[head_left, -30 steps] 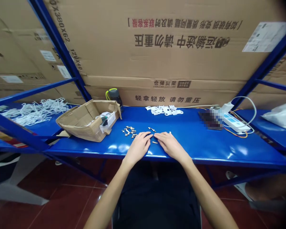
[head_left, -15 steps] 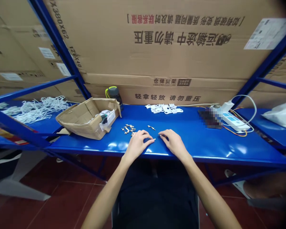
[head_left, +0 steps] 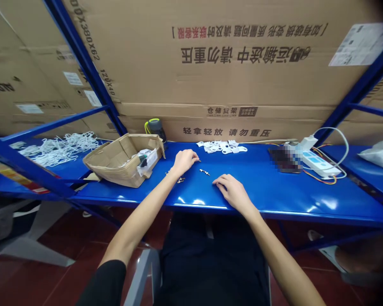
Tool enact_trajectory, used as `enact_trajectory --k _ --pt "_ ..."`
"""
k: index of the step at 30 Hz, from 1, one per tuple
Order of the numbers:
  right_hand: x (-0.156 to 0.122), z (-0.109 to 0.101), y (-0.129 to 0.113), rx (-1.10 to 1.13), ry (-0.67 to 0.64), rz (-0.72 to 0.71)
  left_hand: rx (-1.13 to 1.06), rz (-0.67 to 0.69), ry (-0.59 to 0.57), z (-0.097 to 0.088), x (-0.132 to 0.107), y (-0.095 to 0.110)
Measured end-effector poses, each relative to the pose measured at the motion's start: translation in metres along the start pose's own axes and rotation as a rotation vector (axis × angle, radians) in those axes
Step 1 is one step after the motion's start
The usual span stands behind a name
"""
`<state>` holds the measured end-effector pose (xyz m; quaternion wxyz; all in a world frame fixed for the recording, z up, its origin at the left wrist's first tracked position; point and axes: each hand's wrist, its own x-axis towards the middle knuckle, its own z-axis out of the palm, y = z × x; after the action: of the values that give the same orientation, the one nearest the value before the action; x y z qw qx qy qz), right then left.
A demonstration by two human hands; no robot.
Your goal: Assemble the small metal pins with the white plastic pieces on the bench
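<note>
My left hand is over the blue shelf top, thumb and fingers pinched on a small metal pin whose tip pokes out. Below it lies a small pin-like metal part with light-coloured ends. Several similar small metal parts lie by my left forearm, partly covered by it. My right hand rests near the front edge with thumb and fingers closed together; what they hold, if anything, is too small to make out. A pile of flat white pieces with holes lies at the back.
An open cardboard box with small things in it stands left, a dark bottle behind it. A blurred dark object and a white power strip with cables lie right. White wire hangers are heaped at far left.
My left hand has moved away from my right, up and to the left over the shelf. My right hand has stayed almost where it was. The view has shifted slightly.
</note>
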<state>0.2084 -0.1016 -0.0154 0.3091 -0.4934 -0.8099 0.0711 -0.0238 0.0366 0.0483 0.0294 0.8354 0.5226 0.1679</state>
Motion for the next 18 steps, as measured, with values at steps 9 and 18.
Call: enact_trajectory --k 9,18 --pt "0.001 0.004 0.002 0.025 0.016 0.004 -0.03 0.045 0.045 0.017 -0.009 0.003" --pt "0.003 0.002 -0.001 0.007 -0.002 0.019 -0.091 0.094 -0.073 0.021 0.009 0.007"
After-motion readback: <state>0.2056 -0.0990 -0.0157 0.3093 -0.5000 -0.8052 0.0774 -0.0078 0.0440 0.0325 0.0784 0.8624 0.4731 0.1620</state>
